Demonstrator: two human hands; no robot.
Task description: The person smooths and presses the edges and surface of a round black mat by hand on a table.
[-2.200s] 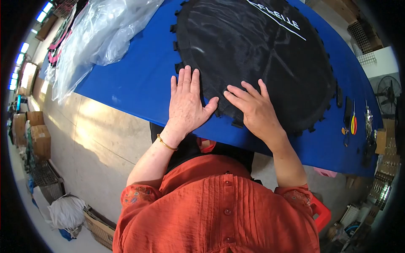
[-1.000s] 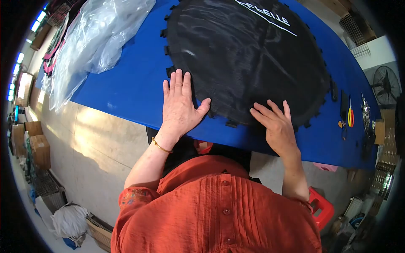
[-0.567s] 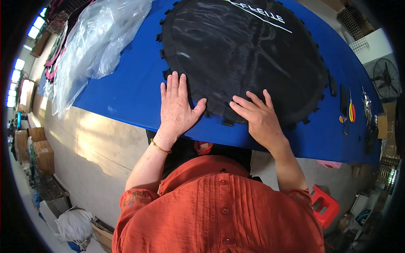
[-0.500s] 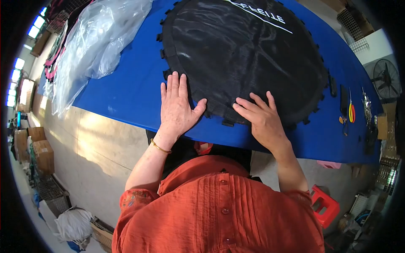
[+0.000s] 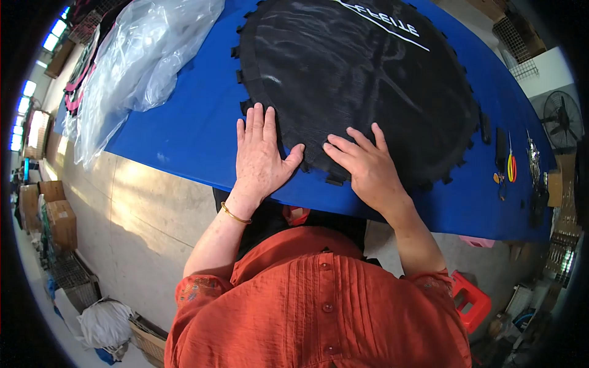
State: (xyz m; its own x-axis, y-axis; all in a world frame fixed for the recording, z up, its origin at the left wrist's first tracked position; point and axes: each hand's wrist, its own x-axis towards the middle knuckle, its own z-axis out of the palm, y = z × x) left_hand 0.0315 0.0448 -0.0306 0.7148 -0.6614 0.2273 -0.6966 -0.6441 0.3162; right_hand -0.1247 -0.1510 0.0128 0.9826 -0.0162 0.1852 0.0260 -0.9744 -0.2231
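Observation:
A round black trampoline mat (image 5: 362,80) with white lettering and short tabs round its rim lies flat on the blue table (image 5: 184,135). At the mat's near left edge rests my left hand (image 5: 261,156), palm down, fingers stretched forward and thumb out to the side. My right hand (image 5: 367,165) lies on the near part of the mat with its fingers spread. Neither hand grips anything. Part of the mat's near rim is hidden beneath my hands, and its far edge runs out of view.
Clear plastic sheeting (image 5: 138,67) is heaped on the table's left side. Yellow-and-red handled snips (image 5: 511,167) and other small tools lie at the right. A red stool (image 5: 471,302) stands below right, a fan (image 5: 561,116) beyond the table, and cardboard boxes (image 5: 61,221) on the left.
My right hand has slid a little to the left across the mat. My left hand stays in nearly the same place on the edge.

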